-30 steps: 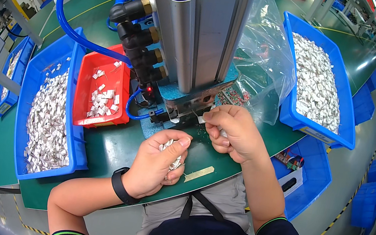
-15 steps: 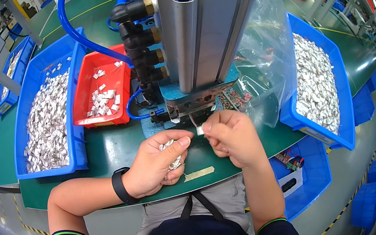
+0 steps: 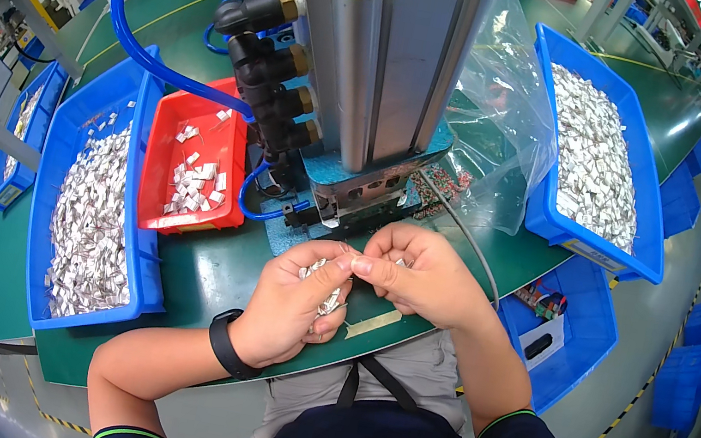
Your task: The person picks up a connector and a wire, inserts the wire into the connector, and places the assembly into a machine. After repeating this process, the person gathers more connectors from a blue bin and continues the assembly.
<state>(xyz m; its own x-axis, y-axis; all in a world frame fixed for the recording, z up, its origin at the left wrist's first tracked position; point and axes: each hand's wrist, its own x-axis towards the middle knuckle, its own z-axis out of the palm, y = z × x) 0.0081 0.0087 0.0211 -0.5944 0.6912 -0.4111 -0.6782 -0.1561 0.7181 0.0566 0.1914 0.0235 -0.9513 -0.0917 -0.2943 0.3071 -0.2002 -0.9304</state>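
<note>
My left hand [image 3: 290,307] is cupped shut around a handful of small silvery metal parts [image 3: 326,294], held over the green table's front edge. My right hand [image 3: 420,274] is against it, thumb and fingertips pinching at the parts at the top of the left fist. Both hands are just in front of the base of a grey pneumatic press [image 3: 378,64] with blue air hoses [image 3: 137,22].
A red tray [image 3: 200,113] with a few silvery parts and a blue bin [image 3: 78,143] full of them lie left. Another full blue bin [image 3: 644,205] stands right, a clear plastic bag [image 3: 506,106] beside the press. Blue bins [image 3: 577,343] sit below the green table [image 3: 209,274].
My right hand has drawn back from the press base to my left hand and now pinches at the parts held there. My left hand has stayed put.
</note>
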